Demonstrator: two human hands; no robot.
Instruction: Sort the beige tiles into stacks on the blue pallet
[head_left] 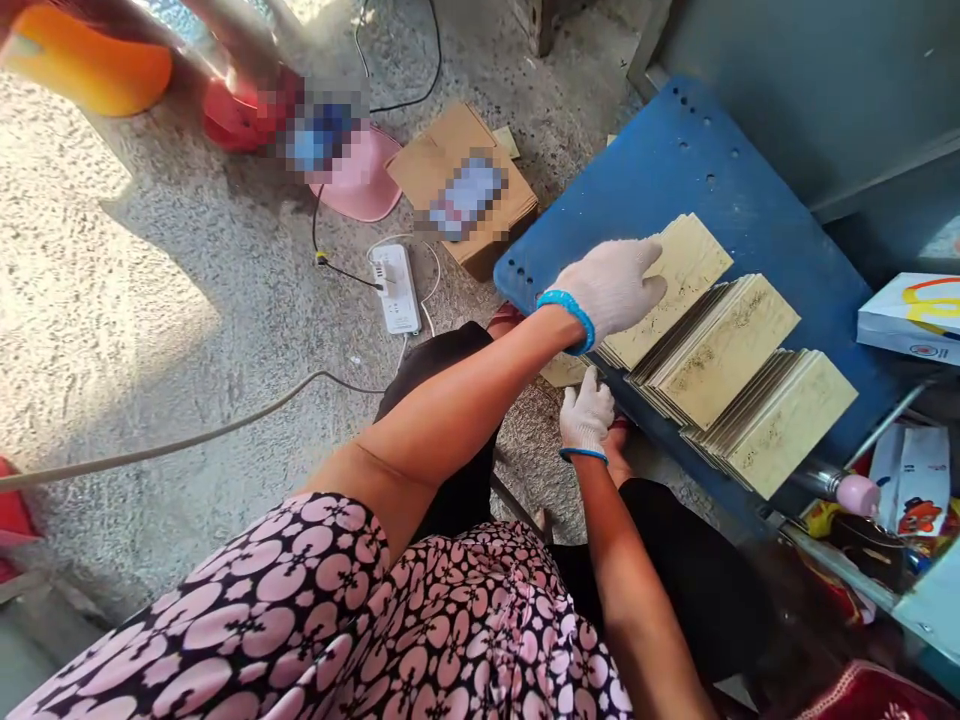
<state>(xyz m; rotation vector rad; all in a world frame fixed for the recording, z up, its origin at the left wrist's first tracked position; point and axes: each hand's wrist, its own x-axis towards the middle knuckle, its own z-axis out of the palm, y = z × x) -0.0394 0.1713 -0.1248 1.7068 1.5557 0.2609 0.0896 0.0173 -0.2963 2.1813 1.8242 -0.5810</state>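
My left hand (611, 288), in a white knit glove with a blue cuff, reaches over the leftmost pile of thin tan rectangular plates (694, 260). Its fingers are spread, and they lie over or just above the top plate. Two more leaning piles follow to the right, the middle plates (727, 350) and the right-hand plates (795, 425), with dark specks on their faces. Below the table's near edge, my gloved right hand (587, 412) has curled fingers. A tan piece (562, 368) shows beside it; whether the hand grips this piece is unclear.
The plates rest on a blue table (615, 200). A cardboard box (442, 140), a pink cap (367, 180) and a white power strip (397, 290) with cables lie on the rough floor. At right are a white box (911, 315) and a pink-capped bottle (855, 493). Another person's legs show top left.
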